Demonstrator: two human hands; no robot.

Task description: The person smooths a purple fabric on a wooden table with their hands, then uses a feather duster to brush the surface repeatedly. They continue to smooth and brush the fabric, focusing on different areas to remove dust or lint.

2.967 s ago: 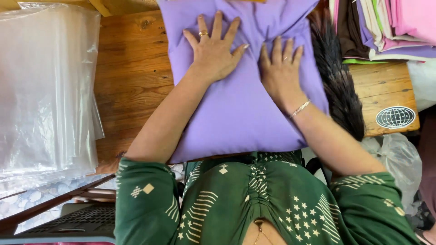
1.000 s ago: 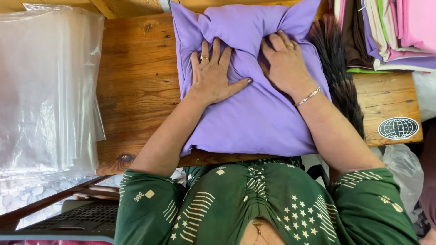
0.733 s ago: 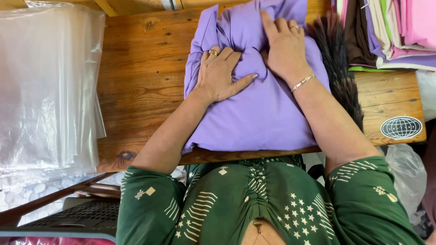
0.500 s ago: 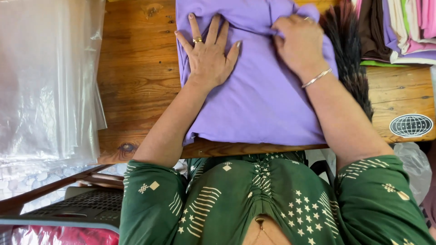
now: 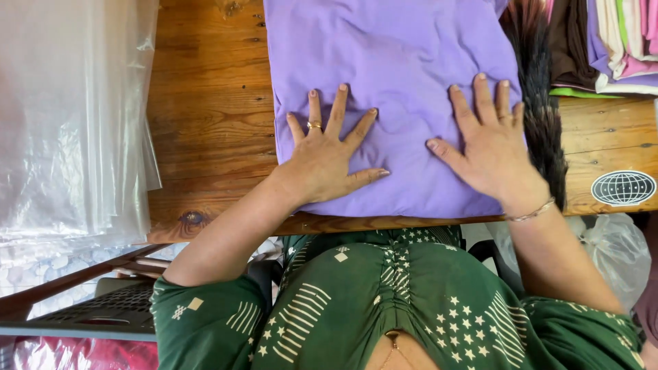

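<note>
Currently both hands, left (image 5: 323,159) and right (image 5: 491,152), lie flat with fingers spread, gripping nothing, on the purple cloth (image 5: 391,75), folded on the wooden table (image 5: 205,109) beside clear bags (image 5: 68,116).

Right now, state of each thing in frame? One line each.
purple cloth: folded, lying flat on the table, smoothed.
left hand: open, fingers spread, palm down on the cloth.
right hand: open, palm down on the cloth near its right edge.
clear plastic bags: stacked flat at the left.
folded garments: piled at the top right.
dark brush: lying beside the cloth.
wooden table: bearing all of it.
</note>
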